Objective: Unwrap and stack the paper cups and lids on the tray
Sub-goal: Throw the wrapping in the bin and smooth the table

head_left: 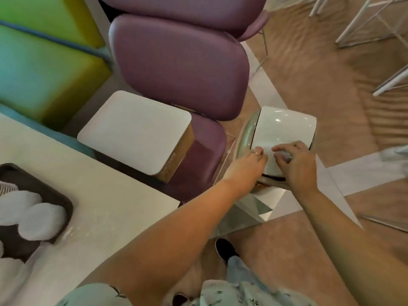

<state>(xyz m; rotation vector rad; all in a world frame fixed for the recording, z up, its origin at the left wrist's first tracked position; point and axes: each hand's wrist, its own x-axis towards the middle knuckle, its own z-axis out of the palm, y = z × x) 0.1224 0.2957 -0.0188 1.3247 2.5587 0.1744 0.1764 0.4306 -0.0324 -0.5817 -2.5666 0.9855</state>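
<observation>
A dark brown tray (57,196) sits on the white table at the far left. On it lie round white lids (42,219) and the edge of a striped paper cup (6,187). Both hands are away from the tray, over a white swing-lid bin (284,127) on the floor to the right. My left hand (248,165) presses its fingertips against the bin's flap. My right hand (299,166) grips a small crumpled greyish clear wrapper (286,156) right at the flap. A dark gap shows beneath the flap.
The white table (99,206) runs along the left. Purple padded chairs (176,69) and a white-topped box (134,131) stand between the table and the bin. Green cushions are at the back left, white metal chair legs (353,25) at the back right. My shoe (225,250) is on the wooden floor.
</observation>
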